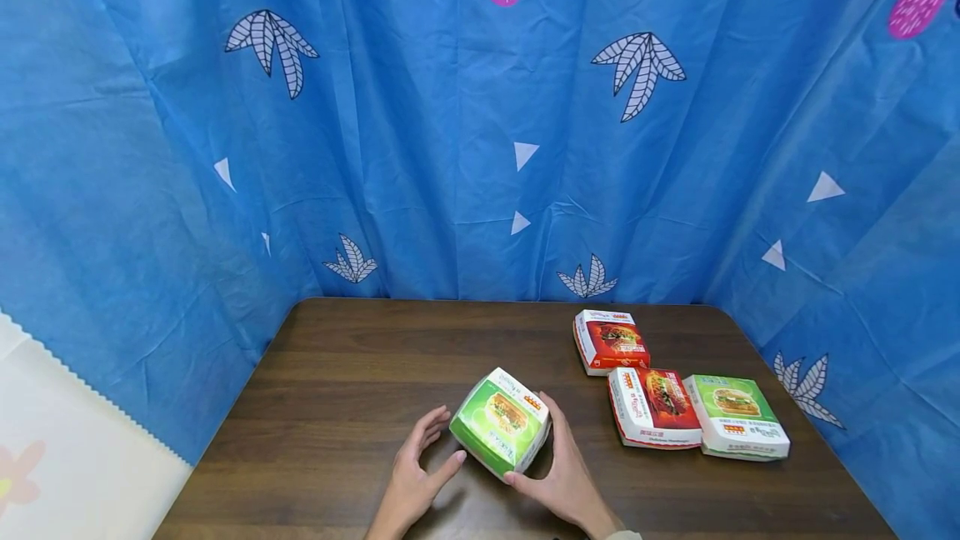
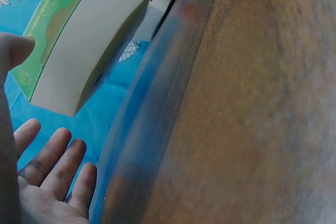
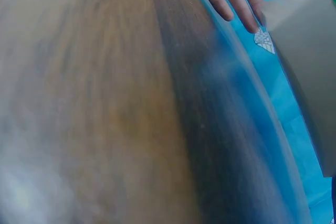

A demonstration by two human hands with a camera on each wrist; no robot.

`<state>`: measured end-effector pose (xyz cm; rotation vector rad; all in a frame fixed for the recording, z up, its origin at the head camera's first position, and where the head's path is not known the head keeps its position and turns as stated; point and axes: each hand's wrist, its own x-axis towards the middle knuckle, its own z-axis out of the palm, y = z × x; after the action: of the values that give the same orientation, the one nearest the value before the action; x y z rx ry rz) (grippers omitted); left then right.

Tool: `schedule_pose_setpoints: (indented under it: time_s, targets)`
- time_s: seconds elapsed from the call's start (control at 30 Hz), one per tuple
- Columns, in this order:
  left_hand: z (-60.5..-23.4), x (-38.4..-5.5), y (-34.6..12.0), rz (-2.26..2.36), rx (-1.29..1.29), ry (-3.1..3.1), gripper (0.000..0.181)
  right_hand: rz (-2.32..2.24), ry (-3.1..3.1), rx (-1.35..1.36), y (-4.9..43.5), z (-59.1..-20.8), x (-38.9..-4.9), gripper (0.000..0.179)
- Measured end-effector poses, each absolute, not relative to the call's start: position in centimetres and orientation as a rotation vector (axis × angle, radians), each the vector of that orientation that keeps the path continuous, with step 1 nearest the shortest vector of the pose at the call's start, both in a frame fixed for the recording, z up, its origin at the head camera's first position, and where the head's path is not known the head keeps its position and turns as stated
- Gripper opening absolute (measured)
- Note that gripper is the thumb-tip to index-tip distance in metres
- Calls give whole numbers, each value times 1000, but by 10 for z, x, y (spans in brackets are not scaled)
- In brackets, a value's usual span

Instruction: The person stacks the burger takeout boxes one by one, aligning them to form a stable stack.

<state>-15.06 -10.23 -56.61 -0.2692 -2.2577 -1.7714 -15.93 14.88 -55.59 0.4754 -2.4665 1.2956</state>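
Observation:
A green and white burger box point(image 1: 501, 425) with a sandwich picture is held tilted above the front middle of the table. My right hand point(image 1: 564, 475) grips it from the right, thumb at the near corner and fingers along the far right side. To the left of the box is my left hand point(image 1: 417, 467), its fingers spread and loosely bent. In the left wrist view, the left hand's fingers point(image 2: 62, 167) stand apart from the box's white side; whether its thumb touches the green face I cannot tell. The right wrist view has the box's pale side point(image 3: 310, 61) at the right edge.
On the right of the brown wooden table point(image 1: 360, 357) lie two red and white burger boxes point(image 1: 613, 342), one behind the other. Another green and white box point(image 1: 737, 415) lies beside the nearer red one. A blue patterned curtain point(image 1: 435, 123) hangs behind the table and along both sides.

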Motion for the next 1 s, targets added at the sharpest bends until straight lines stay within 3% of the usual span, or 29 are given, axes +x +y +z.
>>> schedule_pose_setpoints:
  time_s: [0.47, 1.0]
  targets:
    - [-566, -151, -103, -1774, -265, -2266, 71, 1316, -2459, 698, 155, -556, -158, 118]
    - [-567, -149, -104, -1762, -281, -2322, 78, 1335, -2537, 758, 162, -558, -158, 120]
